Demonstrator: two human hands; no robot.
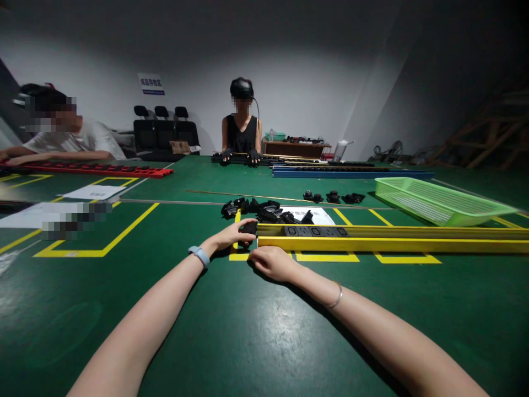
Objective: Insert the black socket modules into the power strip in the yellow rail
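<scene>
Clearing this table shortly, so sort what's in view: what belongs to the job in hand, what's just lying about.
In the job:
Yellow rail
Black socket strip inside it
Black piece in the left hand, at the rail's end
Loose black plastic parts beyond, probably

Apparently just lying about:
Green mesh basket
Thin rod
Clear cup

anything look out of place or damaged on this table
No spill or damage shows. What looks untidy is the jumbled heap of black plastic parts beyond the left end of the yellow channel, partly covering the printed sheet.
</scene>
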